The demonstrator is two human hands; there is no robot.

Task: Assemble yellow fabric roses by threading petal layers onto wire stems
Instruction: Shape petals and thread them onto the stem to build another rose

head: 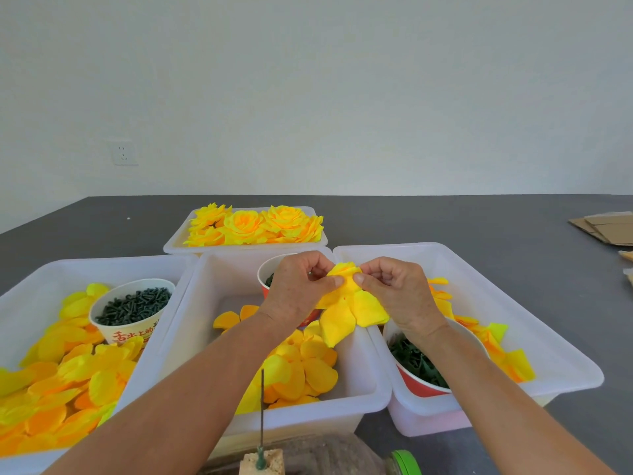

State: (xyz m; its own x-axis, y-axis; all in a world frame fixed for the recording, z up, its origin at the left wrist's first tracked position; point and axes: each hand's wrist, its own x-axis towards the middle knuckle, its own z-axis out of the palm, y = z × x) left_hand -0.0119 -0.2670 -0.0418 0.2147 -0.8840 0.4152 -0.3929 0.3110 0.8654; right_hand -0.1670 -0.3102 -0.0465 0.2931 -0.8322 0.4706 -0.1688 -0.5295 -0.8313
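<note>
Head view, the only one supplied. Both hands are raised over the middle bin (pixel 212 337) and meet on one yellow petal layer (pixel 352 303). The left hand (pixel 298 289) pinches the layer's left upper edge between thumb and curled fingers; the right hand (pixel 397 289) pinches the right upper edge in the same way. The top of the layer is bunched between the two pinches and its loose petals hang below. Judgement: the paired grip serves to shape or spread the layer before it goes onto a stem. No wire is visible inside the layer.

A thin wire stem (pixel 262 406) stands upright at the near edge, seated in a pale block (pixel 263 464), bare along its length. Judgement: it is fixed there so both hands remain free for the fabric.

Supplies lie within reach. The left bin (pixel 30 286) holds loose yellow petals (pixel 61 389) and a paper cup of dark green pieces (pixel 135 305). The middle bin holds more petal layers (pixel 301 371). The right bin (pixel 513 303) holds a red cup of green parts (pixel 416 366). Finished roses (pixel 253 224) fill the far tray (pixel 171 246). All stand on the dark counter (pixel 445 221); flattened cardboard (pixel 606 229) lies at far right.
</note>
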